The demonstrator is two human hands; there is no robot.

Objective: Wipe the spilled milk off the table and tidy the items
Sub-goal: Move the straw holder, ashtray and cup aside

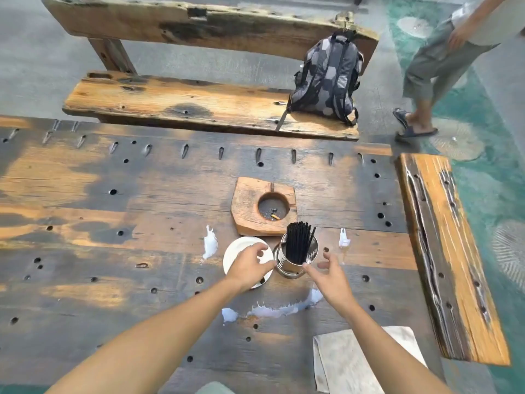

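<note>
Weathered wooden bench (181, 103), grey concrete floor (34, 52), teal patterned flooring (483, 183), daylight

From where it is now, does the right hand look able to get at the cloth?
Probably yes. The right hand is open beside the chopstick holder, and the cloth lies flat at the near right of the table with nothing on it or between them.
</note>
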